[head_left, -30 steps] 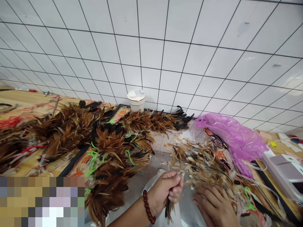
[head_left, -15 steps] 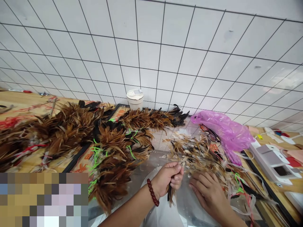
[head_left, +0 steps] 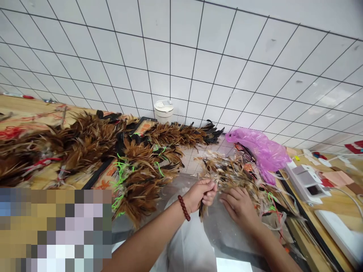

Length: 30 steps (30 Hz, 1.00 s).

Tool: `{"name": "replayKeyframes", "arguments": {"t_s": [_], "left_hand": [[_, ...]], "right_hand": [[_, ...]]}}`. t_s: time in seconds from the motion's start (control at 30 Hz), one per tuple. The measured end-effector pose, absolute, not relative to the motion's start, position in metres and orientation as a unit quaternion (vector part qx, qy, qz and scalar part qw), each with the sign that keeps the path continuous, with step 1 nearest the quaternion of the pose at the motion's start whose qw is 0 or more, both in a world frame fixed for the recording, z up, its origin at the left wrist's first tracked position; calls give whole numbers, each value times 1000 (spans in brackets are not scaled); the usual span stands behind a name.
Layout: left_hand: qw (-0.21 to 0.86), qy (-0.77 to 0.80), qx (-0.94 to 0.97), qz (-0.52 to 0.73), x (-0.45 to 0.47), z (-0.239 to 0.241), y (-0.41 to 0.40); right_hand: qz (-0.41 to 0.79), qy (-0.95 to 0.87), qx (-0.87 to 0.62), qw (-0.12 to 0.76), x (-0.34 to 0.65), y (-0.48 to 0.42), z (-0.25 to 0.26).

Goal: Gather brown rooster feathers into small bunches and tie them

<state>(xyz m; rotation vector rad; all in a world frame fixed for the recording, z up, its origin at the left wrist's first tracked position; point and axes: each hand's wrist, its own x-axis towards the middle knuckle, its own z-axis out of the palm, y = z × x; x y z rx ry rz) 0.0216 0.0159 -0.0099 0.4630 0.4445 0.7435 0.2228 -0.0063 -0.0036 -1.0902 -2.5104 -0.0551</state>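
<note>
My left hand [head_left: 202, 194], with a red bead bracelet [head_left: 183, 207] at the wrist, is closed round a small bunch of feathers [head_left: 202, 212]. The dark tips stick out below the fist. Close on its right, my right hand [head_left: 238, 207] lies at the near edge of a loose heap of brown and pale feathers [head_left: 227, 169]. Its fingers are stretched out over the feathers, and I see nothing gripped in them. Left of my hands lie brown feather bundles [head_left: 141, 189] tied with bright green string [head_left: 121, 172].
More feather bundles [head_left: 93, 134] cover the left and back. A white lidded cup [head_left: 163, 111] stands by the tiled wall [head_left: 181, 56]. Behind the heap lie a pink plastic bag [head_left: 261, 149] and glasses [head_left: 246, 152]. White devices [head_left: 307, 183] sit at the right.
The view has shifted slightly, so more of the right side shows. My left hand still grips the feathers, and my right hand stays by the heap.
</note>
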Motion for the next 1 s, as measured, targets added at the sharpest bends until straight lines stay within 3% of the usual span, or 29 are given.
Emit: {"name": "replayKeyframes", "arguments": {"t_s": [0.23, 0.43, 0.57, 0.67, 0.83, 1.0], "left_hand": [[876, 211, 244, 357, 21, -9, 17], [865, 219, 267, 363, 21, -7, 17], [858, 218, 285, 369, 22, -8, 18], [854, 215, 295, 372, 22, -9, 19], [850, 219, 309, 367, 22, -7, 18], [844, 221, 319, 370, 22, -6, 17]], "right_hand": [[-26, -892, -439, 105, 249, 8, 37], [181, -838, -515, -9, 288, -15, 73], [326, -772, -539, -87, 305, -42, 62], [347, -744, -555, -134, 306, -46, 45], [258, -799, -542, -45, 281, -16, 34], [147, -825, -544, 48, 253, 9, 57]]}}
